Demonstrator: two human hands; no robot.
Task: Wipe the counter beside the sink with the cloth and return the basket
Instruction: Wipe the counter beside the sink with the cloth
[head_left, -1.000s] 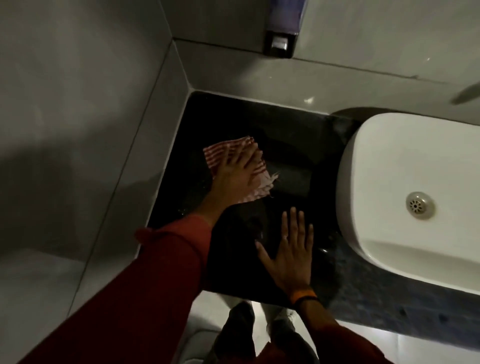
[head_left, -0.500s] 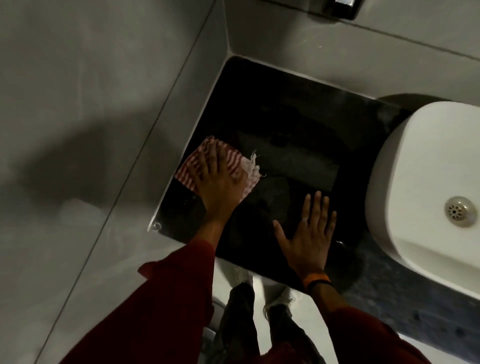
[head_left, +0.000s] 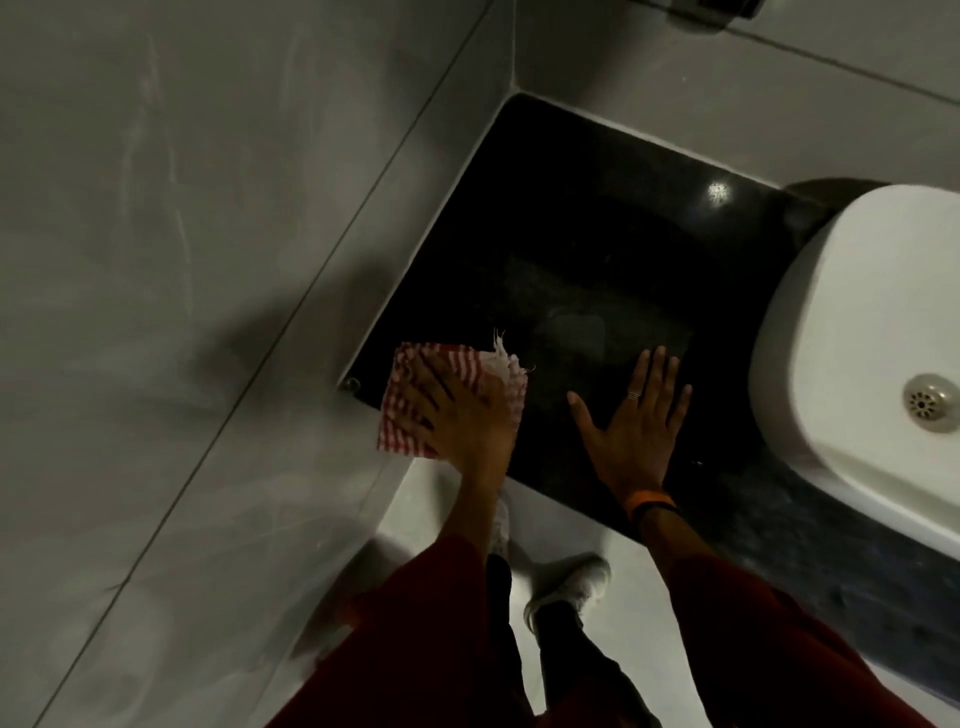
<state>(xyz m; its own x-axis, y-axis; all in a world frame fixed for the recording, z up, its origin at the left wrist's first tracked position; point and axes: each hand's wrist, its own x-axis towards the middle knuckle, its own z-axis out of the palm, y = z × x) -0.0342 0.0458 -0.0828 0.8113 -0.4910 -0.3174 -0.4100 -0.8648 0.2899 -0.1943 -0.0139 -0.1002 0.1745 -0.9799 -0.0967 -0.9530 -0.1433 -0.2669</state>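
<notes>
A red-and-white striped cloth (head_left: 415, 384) lies at the front left corner of the black counter (head_left: 597, 234), partly hanging over the front edge. My left hand (head_left: 462, 421) presses flat on the cloth with fingers spread. My right hand (head_left: 636, 421) rests palm-down on the bare counter to the right of the cloth, fingers apart, holding nothing. It wears a ring and an orange wristband. No basket is in view.
A white sink (head_left: 857, 338) with a metal drain (head_left: 930, 402) stands right of the counter. Grey tiled walls (head_left: 208, 234) close in the left and back. A dark fixture (head_left: 711, 10) hangs at the top. My shoes (head_left: 571, 587) stand on the pale floor.
My left hand has dragged the cloth from the middle left of the counter toward me to the front left corner. My right hand stayed flat on the counter.
</notes>
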